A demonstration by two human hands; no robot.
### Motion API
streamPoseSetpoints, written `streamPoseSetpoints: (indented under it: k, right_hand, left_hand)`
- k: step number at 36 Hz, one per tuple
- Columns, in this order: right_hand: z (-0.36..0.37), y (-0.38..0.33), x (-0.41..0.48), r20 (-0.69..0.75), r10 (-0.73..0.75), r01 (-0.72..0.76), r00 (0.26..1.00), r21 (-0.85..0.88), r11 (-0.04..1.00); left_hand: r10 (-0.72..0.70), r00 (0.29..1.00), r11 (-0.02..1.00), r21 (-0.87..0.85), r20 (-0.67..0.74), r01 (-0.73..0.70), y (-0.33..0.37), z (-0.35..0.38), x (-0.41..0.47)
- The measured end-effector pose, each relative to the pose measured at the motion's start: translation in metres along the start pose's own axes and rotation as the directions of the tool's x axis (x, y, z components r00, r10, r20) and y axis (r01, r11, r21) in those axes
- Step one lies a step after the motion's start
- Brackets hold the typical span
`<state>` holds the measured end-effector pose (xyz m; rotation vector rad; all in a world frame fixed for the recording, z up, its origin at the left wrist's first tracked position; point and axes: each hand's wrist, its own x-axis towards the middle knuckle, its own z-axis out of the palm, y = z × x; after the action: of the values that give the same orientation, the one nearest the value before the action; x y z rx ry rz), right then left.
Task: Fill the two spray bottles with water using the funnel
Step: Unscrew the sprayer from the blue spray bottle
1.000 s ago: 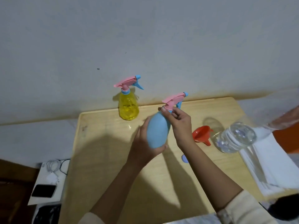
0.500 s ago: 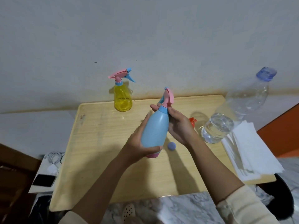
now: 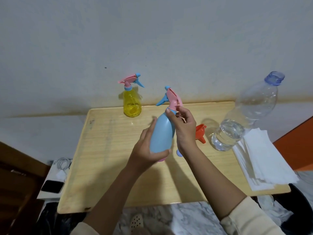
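My left hand (image 3: 145,150) grips the lower body of the blue spray bottle (image 3: 162,133), held above the wooden table (image 3: 108,150). My right hand (image 3: 183,128) pinches the collar under its pink spray head (image 3: 172,99), whose trigger points left. The yellow spray bottle (image 3: 132,106) stands upright at the table's back edge with its pink head on. An orange funnel (image 3: 200,133) lies on its side right of my right hand. The clear water bottle (image 3: 240,119), uncapped and about a third full, stands at the right. Its blue cap (image 3: 179,153) lies partly hidden under my right wrist.
A stack of white paper towels (image 3: 264,158) lies on the table's right edge. The wall runs directly behind the table. At the lower left, a low white stand holds a phone (image 3: 51,186) and a coiled cable (image 3: 63,164).
The spray head has turned round under my right fingers: its trigger pointed right a second ago and now points left. The bottle stays in my left hand.
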<state>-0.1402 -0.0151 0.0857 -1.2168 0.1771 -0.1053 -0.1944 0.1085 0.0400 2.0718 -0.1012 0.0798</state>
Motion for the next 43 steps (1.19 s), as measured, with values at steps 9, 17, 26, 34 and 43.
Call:
streamPoseSetpoints:
  k: [9, 17, 26, 34, 43]
  right_hand:
    - [0.004, -0.002, 0.001, 0.153, 0.089, -0.086, 0.984, -0.026, 0.996]
    - [0.02, -0.004, -0.011, 0.002, 0.063, -0.063, 0.998, -0.043, 0.997]
    - [0.025, 0.004, -0.028, 0.126, 0.053, -0.046, 0.991, -0.055, 0.997]
    - [0.035, 0.001, -0.026, 0.048, 0.013, -0.006, 0.999, -0.142, 0.99]
    - [0.033, -0.039, 0.015, 0.037, -0.11, 0.109, 0.993, 0.032, 0.994]
  left_hand:
    - [0.011, 1.0, 1.0, 0.009, -0.017, -0.011, 0.002, -0.015, -0.001]
    - [0.019, 0.999, 0.999, 0.026, -0.044, -0.018, 0.004, -0.017, -0.007]
    - [0.014, 0.999, 0.999, 0.051, -0.028, -0.013, 0.002, -0.023, -0.015]
    - [-0.018, 1.0, 0.999, 0.05, -0.014, 0.018, -0.006, -0.029, -0.02]
    - [-0.136, 0.99, 0.989, -0.065, -0.025, 0.134, -0.045, -0.036, -0.027]
